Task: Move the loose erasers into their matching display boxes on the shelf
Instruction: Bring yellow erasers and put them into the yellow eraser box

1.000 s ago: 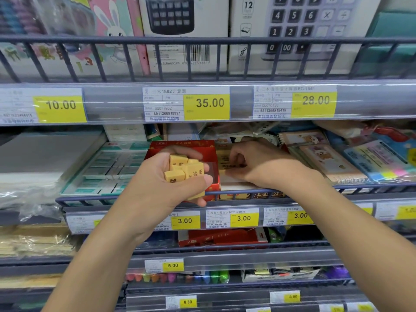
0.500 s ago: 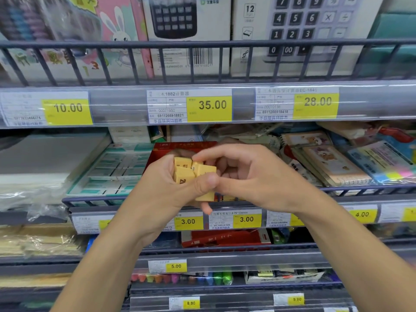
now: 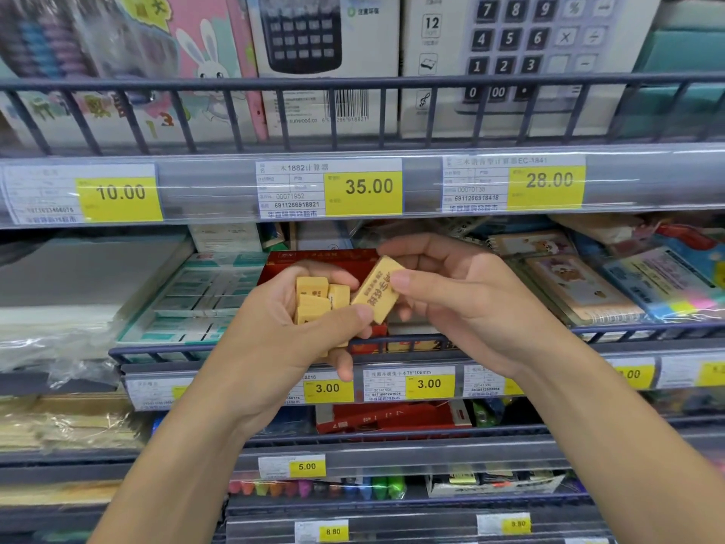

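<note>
Hands: left hand (image 3: pixel 290 335) cupping erasers (image 3: pixel 317 298), red box (image 3: pixel 314 261) mostly hidden, print seemingly blurred

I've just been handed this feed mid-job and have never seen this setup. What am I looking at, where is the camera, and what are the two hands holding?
There is no machine here: a person wears one wide-angle camera on the head, looking forward and down at a shop shelf. The left hand holds a bunch of small yellow erasers. The right hand pinches one larger yellow eraser with printed red characters between thumb and fingers, tilted. Behind the hands a red display box sits on the wire-fronted shelf, beside notebooks and packaged stationery. Yellow price tags line the shelf edges.
</note>
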`<state>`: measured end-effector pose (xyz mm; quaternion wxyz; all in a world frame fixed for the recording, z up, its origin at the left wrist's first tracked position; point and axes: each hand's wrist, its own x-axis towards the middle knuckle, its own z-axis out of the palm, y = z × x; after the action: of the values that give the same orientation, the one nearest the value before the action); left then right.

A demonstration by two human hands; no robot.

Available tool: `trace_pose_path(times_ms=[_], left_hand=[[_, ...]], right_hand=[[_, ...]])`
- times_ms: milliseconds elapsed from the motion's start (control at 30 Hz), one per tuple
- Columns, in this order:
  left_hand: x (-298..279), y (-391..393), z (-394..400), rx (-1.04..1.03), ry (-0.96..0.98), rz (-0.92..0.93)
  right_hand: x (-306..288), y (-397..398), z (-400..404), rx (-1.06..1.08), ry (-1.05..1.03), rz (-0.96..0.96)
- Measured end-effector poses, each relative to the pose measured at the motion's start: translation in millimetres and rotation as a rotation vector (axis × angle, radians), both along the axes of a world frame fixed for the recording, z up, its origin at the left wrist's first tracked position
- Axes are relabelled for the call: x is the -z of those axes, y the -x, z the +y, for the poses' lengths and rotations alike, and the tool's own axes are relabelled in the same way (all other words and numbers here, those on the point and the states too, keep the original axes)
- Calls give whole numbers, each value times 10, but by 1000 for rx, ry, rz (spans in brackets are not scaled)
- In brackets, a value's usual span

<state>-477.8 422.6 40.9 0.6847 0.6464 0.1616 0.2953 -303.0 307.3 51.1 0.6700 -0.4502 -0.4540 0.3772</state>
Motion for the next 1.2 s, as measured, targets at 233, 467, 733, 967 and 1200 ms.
trace_pose_path(times_ms=[233,467,733,967,1200], left_hand=[[-20,-9,-58,50,-22,26],[17,-65,-93,-22,7,-17],[23,-68,-62,-52,24,-39],[50,-88,-59,-112,48,-73],[53,-106,-61,-154,87,-80]], right_hand=[[47,-1,-9,87,-14,-86],[40,20,-39,140,18,-274],[50,30,-78,187,8,-362],[12,39,-132,262,-6,-584],[71,28,-149,523,-35,-1061]])
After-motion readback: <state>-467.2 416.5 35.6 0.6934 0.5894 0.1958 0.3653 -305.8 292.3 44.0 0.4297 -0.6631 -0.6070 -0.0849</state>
